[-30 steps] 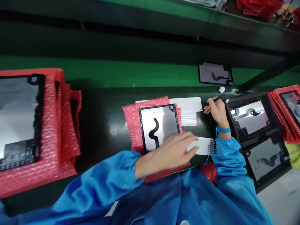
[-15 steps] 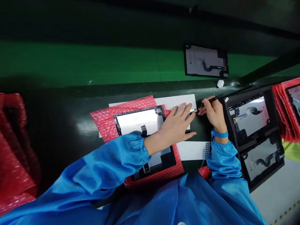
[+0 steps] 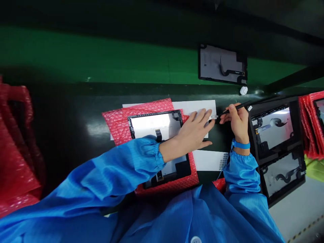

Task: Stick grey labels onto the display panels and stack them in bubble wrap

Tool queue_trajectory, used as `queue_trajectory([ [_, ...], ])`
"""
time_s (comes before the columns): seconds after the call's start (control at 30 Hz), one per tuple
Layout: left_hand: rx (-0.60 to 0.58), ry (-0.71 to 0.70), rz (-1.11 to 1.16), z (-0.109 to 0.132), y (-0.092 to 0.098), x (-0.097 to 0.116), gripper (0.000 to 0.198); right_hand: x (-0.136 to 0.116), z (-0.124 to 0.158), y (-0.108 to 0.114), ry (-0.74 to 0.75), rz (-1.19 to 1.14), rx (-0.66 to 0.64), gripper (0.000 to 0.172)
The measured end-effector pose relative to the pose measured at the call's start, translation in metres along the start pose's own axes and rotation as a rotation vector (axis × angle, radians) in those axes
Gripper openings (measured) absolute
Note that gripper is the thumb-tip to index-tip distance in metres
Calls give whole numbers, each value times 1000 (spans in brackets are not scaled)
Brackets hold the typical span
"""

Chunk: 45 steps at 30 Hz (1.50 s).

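Note:
My left hand [image 3: 193,131] lies flat with fingers spread, its fingertips on a white sheet [image 3: 186,106]. My right hand [image 3: 238,119] is closed round slim black tweezers [image 3: 243,105], held like a pen. Their tip meets a small whitish piece [image 3: 213,117] at the sheet's right edge, beside my left fingertips; its kind is too small to tell. Beneath my left wrist and sleeve, a screen panel [image 3: 144,125] lies back side up on red bubble wrap [image 3: 113,126], partly hidden. Nearer me, a white label sheet [image 3: 207,160] has small grey squares at its right end.
Two screen panels [image 3: 274,126] sit in a black tray [image 3: 255,148] at right. Another screen panel [image 3: 220,64] lies at the back, with a crumpled white paper [image 3: 243,90] near it. Red bubble bags [image 3: 15,145] fill the left edge, and more red wrap [image 3: 307,125] stands far right.
The whole view has shifted slightly. My left hand stays flat on the sheet, and the tweezers' tip is now at the small whitish piece by its fingertips.

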State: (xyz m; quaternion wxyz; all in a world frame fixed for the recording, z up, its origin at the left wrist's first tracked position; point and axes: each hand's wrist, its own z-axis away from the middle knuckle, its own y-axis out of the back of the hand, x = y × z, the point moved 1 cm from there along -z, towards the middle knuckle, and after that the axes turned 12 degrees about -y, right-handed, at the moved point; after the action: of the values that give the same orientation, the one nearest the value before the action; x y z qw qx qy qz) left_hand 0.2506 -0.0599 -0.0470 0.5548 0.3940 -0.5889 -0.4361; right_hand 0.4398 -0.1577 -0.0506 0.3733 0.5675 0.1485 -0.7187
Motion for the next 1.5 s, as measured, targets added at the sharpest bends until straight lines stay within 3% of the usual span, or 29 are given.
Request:
queue_trajectory([
  [0.13,56,-49,-6,26,12,23,91,-9,11,-8,66,-102,18,46],
  [0.23,177,-79,25,67,19,54,58,-10,29,-33,63,-142,-50,44],
  [0.3,227,-34,48,94,18,68,43,-8,41,-55,7,-133,-135,46],
  [0.43,262,131,-51,126,7,67,42,1,55,-89,-105,-111,-314,52],
  [0.57,245,243,-101,129,-1,55,49,7,58,-97,-150,-111,-400,52],
  [0.77,222,303,-66,128,-5,56,48,12,67,-96,-173,-118,-403,47],
  [1.1,202,331,-77,125,-6,58,52,14,70,-96,-175,-97,-411,44],
  [1.5,84,363,-68,121,-3,57,64,10,71,-97,-143,-66,-393,42],
])
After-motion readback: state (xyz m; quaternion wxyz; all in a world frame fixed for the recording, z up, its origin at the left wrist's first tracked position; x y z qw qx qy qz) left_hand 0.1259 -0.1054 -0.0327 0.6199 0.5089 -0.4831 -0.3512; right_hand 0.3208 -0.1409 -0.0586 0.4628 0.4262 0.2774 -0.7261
